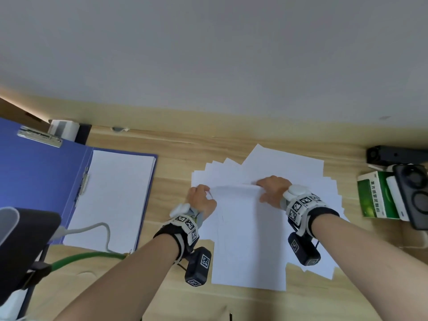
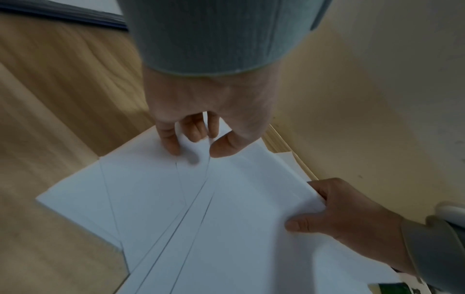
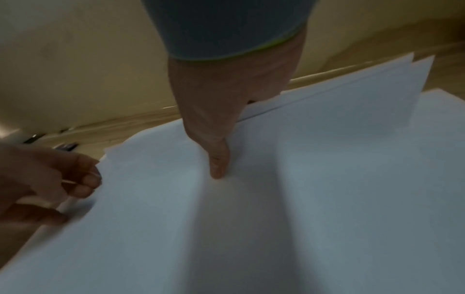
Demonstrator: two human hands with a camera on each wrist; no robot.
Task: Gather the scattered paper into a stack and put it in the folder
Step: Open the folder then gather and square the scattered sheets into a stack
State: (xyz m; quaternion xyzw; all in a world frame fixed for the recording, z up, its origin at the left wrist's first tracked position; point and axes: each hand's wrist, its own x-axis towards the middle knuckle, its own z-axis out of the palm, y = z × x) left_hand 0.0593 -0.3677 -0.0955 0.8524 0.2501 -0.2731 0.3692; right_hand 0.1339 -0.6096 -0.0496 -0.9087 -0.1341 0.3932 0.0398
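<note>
Counter [image 1: 176, 156]: wooden, my open folder [image 1: 41, 172] at left.
Paper [image 1: 250, 239]: fanned.
Left hand [image 1: 201, 200]: pinching a sheet edge.
Right hand [image 1: 273, 189]: gripping the far edge.

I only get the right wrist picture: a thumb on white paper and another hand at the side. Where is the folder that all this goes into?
Observer: The blue folder lies open on the desk, on the left hand's side of the loose sheets.
Visitor: Is it empty?
Observer: No, a stack of white paper already lies in its right half.
Visitor: Where are the right hand's other fingers?
Observer: The left wrist view shows the right hand with its fingers tucked under the sheets' edge and its thumb on top.
</note>
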